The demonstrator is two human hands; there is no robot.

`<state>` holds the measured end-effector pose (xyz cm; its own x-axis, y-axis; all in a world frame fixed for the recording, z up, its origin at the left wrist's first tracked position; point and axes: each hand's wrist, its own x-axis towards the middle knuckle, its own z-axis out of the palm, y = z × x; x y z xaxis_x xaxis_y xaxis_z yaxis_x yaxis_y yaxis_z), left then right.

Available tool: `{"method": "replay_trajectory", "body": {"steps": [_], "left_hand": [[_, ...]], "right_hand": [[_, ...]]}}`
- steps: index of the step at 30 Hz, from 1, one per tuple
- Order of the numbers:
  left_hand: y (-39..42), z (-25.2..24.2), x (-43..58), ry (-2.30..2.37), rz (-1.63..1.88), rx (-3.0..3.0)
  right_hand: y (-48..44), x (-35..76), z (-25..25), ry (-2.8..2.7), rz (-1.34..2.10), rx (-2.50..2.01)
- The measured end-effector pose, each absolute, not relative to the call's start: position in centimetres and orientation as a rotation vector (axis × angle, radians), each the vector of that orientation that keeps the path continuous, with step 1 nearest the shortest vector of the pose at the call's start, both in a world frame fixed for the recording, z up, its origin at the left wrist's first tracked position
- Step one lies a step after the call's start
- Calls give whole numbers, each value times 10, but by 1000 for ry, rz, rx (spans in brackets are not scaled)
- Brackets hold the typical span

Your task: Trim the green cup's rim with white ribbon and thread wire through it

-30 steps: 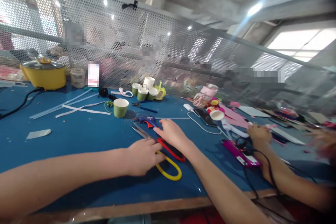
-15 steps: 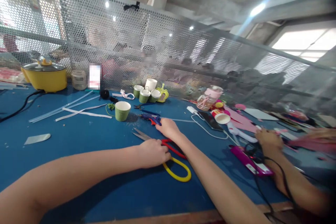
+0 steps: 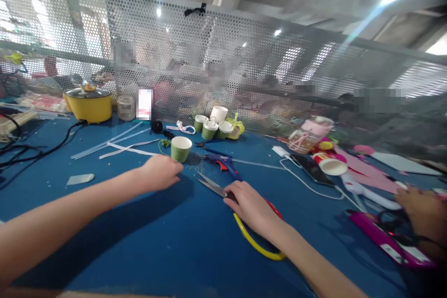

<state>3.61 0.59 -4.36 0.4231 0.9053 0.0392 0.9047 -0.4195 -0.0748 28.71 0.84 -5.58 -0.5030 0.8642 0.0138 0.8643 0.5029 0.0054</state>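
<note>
Just in front of a green paper cup (image 3: 180, 151) with a white inside is my left hand (image 3: 160, 173). Its fingers are loosely curved with a gap at the thumb, and nothing shows in them. My right hand (image 3: 249, 206) grips the scissors (image 3: 240, 223) near the pivot; the blades point to the far left, and the red and yellow handles lie under my wrist. Beyond the blades, a blue glue gun (image 3: 220, 160) with a red trigger lies on its side. Behind it are dark-handled pliers (image 3: 211, 143).
Several green cups (image 3: 210, 129) stand by the perforated metal screen (image 3: 167, 84). White strips (image 3: 132, 149) lie at left, near a yellow pot (image 3: 92, 107). On the right are a phone (image 3: 314, 170), a purple power strip (image 3: 387, 242) and another person's hand (image 3: 422, 209).
My left hand has let go of the scissors and moved left towards the green cup. My right hand has left the glue gun and taken hold of the scissors. The view has turned left.
</note>
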Motion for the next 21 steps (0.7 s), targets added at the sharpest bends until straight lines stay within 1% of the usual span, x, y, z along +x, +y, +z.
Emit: {"method": "replay_trajectory", "body": {"steps": [5,10,12,16,21], "left_hand": [[38,-40,-38,-2087,73,-2168],[63,-53,-54,-2212,145,-2137],[72,-54,-53,-2223,131,-2149],[86,-44,-54,-2207,-25,-2165],[86,-26,-48,-2150,-418,-2180]], "right_hand": [[22,274,-34,-2692,181,-1527],[47,212,-23,-2643,-12,-1161],[58,187,-28,-2657,-88,-1134],[76,162,-34,-2666,-70,-1191],[77,171,-19,-2594,45,-1247]]}}
